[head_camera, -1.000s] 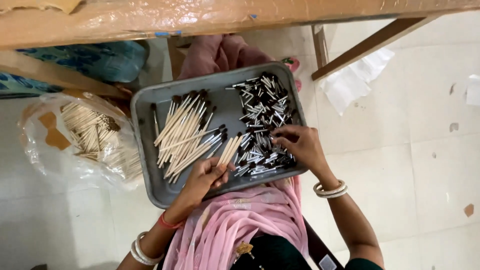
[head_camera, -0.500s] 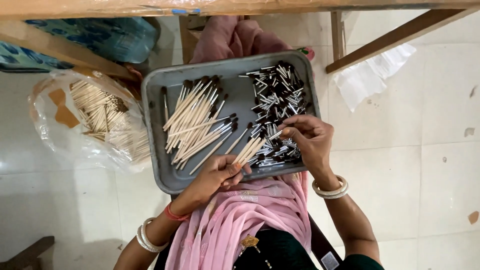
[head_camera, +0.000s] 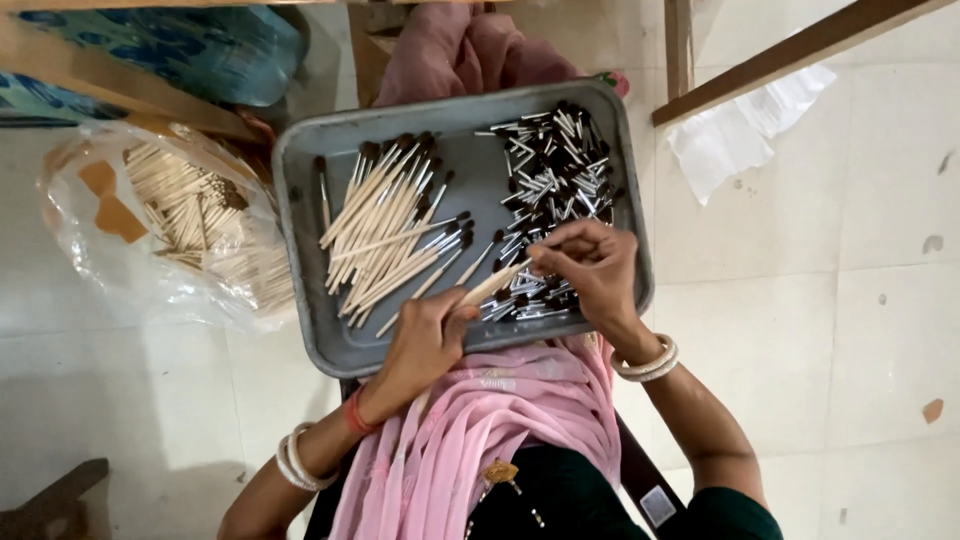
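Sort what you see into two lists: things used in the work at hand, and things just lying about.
In use: left hand, right hand, wooden stick, metal tray, finished brushes, brush tips.

Lying about: bag of sticks, white cloth, wooden frame.

Soft, even daylight; sharp focus, faint shadows.

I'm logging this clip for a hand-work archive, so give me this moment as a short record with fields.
Setting: person seated over a tiled floor, grey metal tray on the lap
Left hand: pinches one end of a pale wooden stick
Right hand: fingertips at the stick's other end, over the pile
Tray left: assembled brushes, pale handles, dark tips
Tray right: pile of small dark-tipped metal pieces
Beside tray: clear plastic bag of plain sticks
Lap: pink cloth
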